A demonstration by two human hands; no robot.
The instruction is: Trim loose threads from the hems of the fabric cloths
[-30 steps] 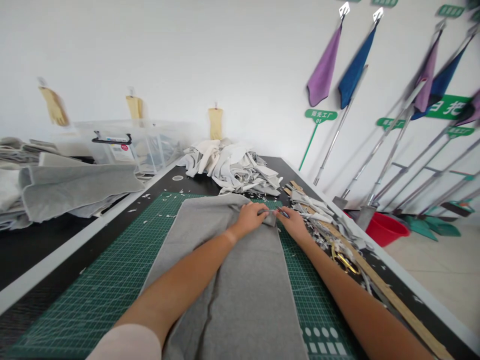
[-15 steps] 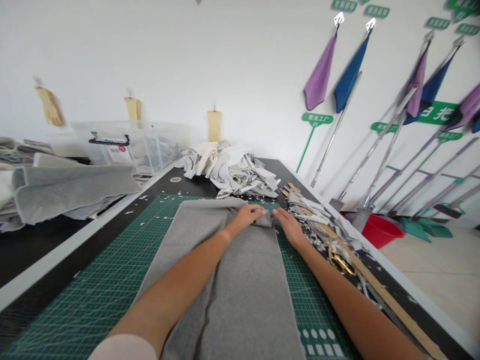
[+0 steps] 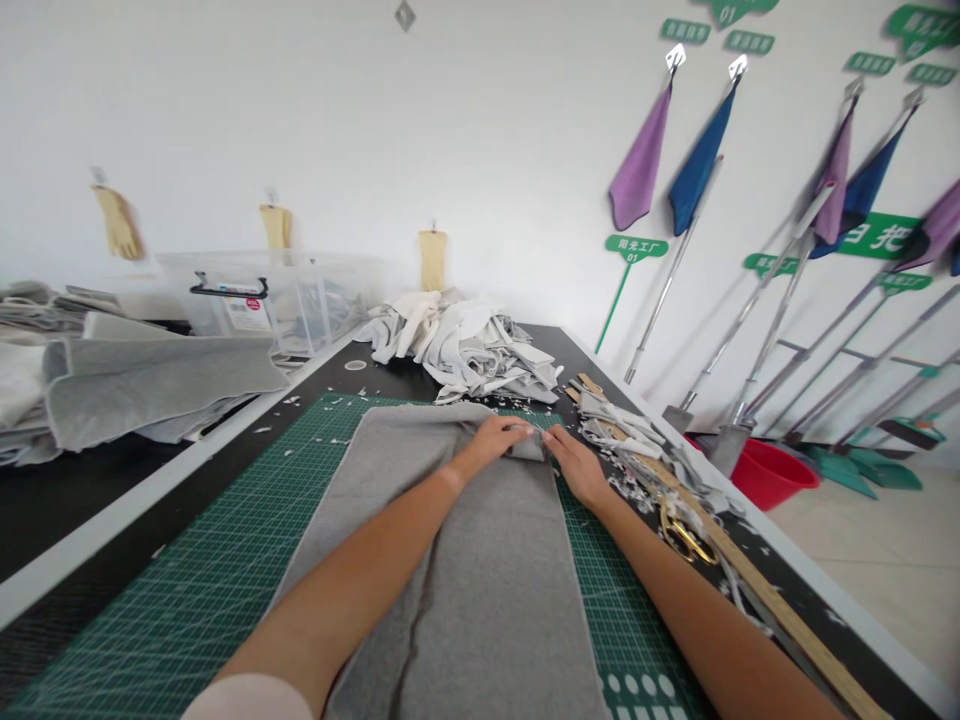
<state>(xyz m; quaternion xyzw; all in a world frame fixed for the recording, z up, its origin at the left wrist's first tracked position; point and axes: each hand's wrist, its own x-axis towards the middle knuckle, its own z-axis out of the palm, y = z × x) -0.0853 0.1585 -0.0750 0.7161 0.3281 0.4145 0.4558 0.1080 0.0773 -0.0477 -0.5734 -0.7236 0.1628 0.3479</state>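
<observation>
- Gripping, as far as I can see: my left hand closes its fingertips on the folded far-right corner of the grey cloth; my right hand meets it there, though whether it pinches or merely touches, I cannot tell.
- Cloth lies lengthwise on the green mat, starting near the mat's far edge, atop the black desk.
- Loose fingertips could let the fold slip open; uneven pulling could deepen the long crease.
- Fabric looks soft and matt; the mat, flat and gridded.
</observation>
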